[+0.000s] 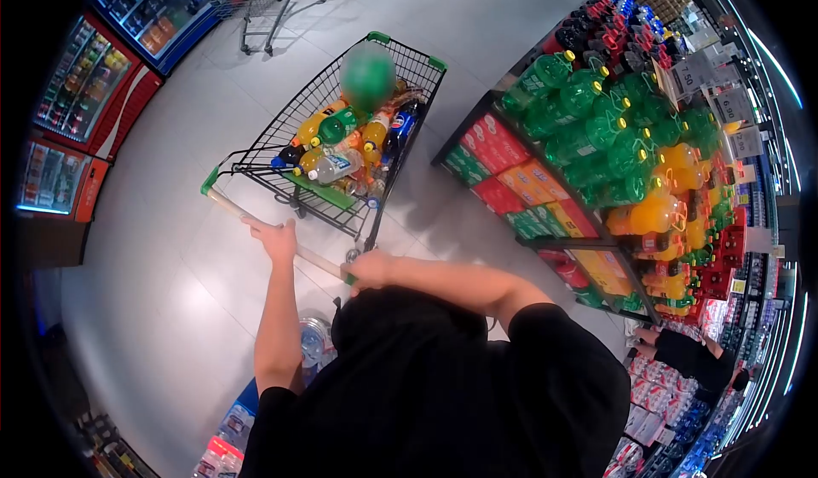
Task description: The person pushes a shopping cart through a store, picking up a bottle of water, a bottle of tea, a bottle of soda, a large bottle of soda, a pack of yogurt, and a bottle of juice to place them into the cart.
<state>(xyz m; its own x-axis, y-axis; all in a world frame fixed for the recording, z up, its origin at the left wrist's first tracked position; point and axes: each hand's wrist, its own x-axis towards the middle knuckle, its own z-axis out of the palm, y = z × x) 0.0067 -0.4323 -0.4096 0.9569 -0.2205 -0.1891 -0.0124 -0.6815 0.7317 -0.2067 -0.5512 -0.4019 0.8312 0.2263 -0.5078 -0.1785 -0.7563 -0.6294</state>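
A black wire shopping cart (400,175) with green corner pieces stands ahead of me, filled with bottles. Its pale push bar (319,261) runs slantwise in front of my body. My left hand (274,238) grips the bar around its middle. Near the bar's right end, my right hand (371,271) is closed around it. In the basket lie a clear bottle (336,167), a green soda bottle (337,125), an orange drink bottle (319,123) and a dark blue-labelled bottle (400,127). A blurred green patch covers part of the load.
To my right rises a display of green soda bottles (588,129) and orange ones (656,214). Drink coolers (85,86) line the left. Another cart (273,5) stands at the top. A person in black (686,354) is beside shelves at lower right. Grey floor tiles (170,222) lie between.
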